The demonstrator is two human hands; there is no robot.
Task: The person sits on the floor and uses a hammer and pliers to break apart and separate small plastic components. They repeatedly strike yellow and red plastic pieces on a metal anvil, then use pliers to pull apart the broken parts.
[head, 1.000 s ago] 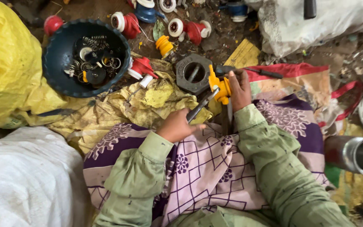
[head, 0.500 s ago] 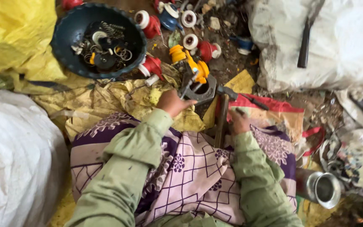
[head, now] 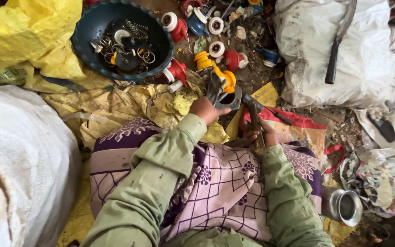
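Head view looks down at a person sitting on the ground with a purple cloth (head: 234, 192) over the lap. Left hand (head: 205, 110) is curled shut on a grey tool (head: 219, 91), and the tool bites a yellow part (head: 225, 81) that sits on a grey metal block (head: 231, 98). Right hand (head: 260, 136) is closed around the handle of a hammer (head: 253, 120), held low by the lap, just beside the block.

How far along? I think the work is well begun but far from done. A dark bowl (head: 88, 41) up at the left already holds springs, rings and small bits, so some parts look taken apart. About 5 red and blue parts (head: 177, 72) lie whole on the dirt between the bowl and the block, so plenty looks left. The yellow part looks like the one being worked on now.

Room is tight. A yellow sack (head: 19, 41) and a white sack (head: 19, 155) crowd the left side. Another white sack (head: 325, 50) with a dark bar on it fills the top right. A steel cup (head: 344, 206) stands near the right knee. Both hands have only a small open patch around the block, and the bowl rim is near the left hand.
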